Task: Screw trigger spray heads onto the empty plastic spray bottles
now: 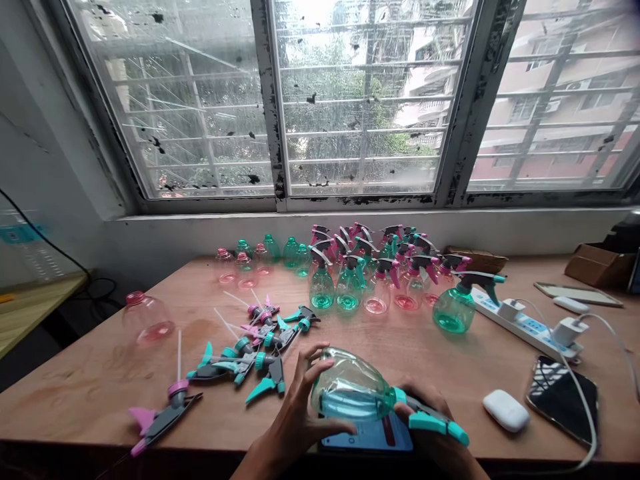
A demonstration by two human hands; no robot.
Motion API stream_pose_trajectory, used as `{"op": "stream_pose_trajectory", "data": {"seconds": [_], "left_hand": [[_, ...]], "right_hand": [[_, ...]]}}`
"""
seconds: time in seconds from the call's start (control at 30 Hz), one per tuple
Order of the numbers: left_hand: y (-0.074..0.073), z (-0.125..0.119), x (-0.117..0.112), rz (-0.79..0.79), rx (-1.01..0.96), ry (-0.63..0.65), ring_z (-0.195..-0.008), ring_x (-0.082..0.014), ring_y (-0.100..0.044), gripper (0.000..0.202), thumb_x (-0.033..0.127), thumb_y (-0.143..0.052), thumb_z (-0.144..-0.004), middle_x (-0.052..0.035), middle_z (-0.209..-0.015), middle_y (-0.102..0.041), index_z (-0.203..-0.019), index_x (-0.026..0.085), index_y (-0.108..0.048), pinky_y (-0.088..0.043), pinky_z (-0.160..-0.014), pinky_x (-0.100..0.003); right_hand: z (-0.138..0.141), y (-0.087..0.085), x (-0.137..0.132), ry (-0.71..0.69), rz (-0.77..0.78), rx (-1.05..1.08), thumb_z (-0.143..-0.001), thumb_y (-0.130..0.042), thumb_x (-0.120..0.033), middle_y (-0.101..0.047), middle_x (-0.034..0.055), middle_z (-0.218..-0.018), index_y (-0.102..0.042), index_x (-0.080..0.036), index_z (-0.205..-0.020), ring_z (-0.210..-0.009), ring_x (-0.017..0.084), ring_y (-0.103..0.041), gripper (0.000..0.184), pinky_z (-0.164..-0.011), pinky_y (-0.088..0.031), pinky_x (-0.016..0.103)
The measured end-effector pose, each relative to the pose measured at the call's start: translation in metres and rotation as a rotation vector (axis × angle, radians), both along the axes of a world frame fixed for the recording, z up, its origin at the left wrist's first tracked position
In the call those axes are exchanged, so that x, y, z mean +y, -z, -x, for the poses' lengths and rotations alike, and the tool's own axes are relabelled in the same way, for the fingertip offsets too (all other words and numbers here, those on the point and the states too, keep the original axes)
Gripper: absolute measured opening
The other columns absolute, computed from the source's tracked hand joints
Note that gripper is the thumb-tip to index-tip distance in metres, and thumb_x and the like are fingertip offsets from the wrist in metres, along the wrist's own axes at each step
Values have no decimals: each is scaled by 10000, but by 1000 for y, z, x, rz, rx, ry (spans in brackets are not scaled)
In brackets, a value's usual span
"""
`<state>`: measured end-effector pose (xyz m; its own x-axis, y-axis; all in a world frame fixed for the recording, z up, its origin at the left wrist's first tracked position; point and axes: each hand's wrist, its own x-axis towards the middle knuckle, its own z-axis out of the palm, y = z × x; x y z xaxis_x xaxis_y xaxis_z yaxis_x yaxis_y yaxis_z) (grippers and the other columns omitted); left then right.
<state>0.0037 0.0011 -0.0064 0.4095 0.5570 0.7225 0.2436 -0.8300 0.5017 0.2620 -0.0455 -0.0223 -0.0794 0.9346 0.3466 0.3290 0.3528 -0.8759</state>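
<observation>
A clear teal spray bottle (353,393) lies on its side near the table's front edge, over a lit phone (370,437). My left hand (295,413) cups the bottle's base, fingers curled around it. My right hand (435,427) grips its teal and grey trigger head (433,421) at the neck. Loose trigger heads with dip tubes, teal and pink (250,347), lie scattered just left of my hands. One pink trigger head (165,410) rests at the front left.
Several assembled teal and pink spray bottles (380,280) stand at the back centre, headless bottles (260,257) to their left, one pink bottle (147,320) apart. At right lie a power strip (525,327), a dark phone (563,397), a white case (506,410) and cardboard boxes (597,263).
</observation>
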Motion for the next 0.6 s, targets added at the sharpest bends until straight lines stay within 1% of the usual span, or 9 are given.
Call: {"op": "stream_pose_trajectory", "data": {"seconds": [0.07,0.13,0.2,0.27,0.33,0.43,0.5,0.6], "left_hand": [[1,-2,-3,-58,8,10,-1370,-375,-431,794,498,-822,-724,-144,-1501,-306,-1377,341,-398,-511,-1034,-521],[2,-2,-6,-104,48,25,-1375,-361,-430,746,351,-841,-758,-143,-1519,-258,-1361,323,-402,-508,-1052,-502],[4,-1,-10,-149,100,36,-1391,-359,-408,773,195,-848,-753,-136,-1531,-212,-1367,318,-394,-491,-1077,-505],[5,1,-12,-169,149,28,-1420,-372,-360,819,97,-831,-746,-121,-1544,-174,-1385,338,-379,-473,-1091,-531],[6,2,-13,-165,180,9,-1442,-388,-318,826,79,-809,-762,-102,-1554,-160,-1397,369,-368,-457,-1097,-566],[6,4,-12,-164,199,1,-1449,-405,-304,779,149,-784,-806,-89,-1569,-142,-1412,395,-361,-453,-1092,-590],[6,5,-12,-204,215,2,-1449,-414,-301,755,161,-760,-831,-87,-1581,-119,-1425,397,-359,-456,-1086,-597],[6,6,-13,-282,232,-16,-1445,-422,-304,760,109,-735,-840,-76,-1589,-121,-1430,414,-367,-450,-1083,-609]], "right_hand": [[0,2,2,36,64,27,-854,-581,-510,-594,-7,-579,-639,-210,-665,-549,186,-549,360,-527,-441,264],[3,3,3,78,184,117,-852,-562,-543,-497,-31,-550,-580,-216,-637,-517,165,-475,392,-497,-402,254],[7,3,3,109,301,242,-839,-560,-576,-410,-57,-548,-516,-232,-633,-502,148,-420,403,-483,-385,241],[11,3,2,138,361,333,-806,-578,-617,-369,-66,-575,-478,-242,-638,-512,141,-396,423,-489,-385,233],[14,3,1,145,381,366,-780,-585,-658,-343,-68,-599,-456,-245,-637,-528,138,-373,456,-501,-378,234],[15,3,1,139,389,395,-761,-581,-713,-309,-71,-612,-415,-244,-637,-545,130,-326,513,-503,-333,239],[15,1,1,124,407,416,-743,-581,-749,-295,-76,-599,-387,-245,-638,-534,121,-290,550,-482,-280,242],[17,-4,-1,102,446,436,-725,-578,-789,-252,-88,-562,-333,-253,-635,-497,106,-226,596,-457,-204,252]]}}
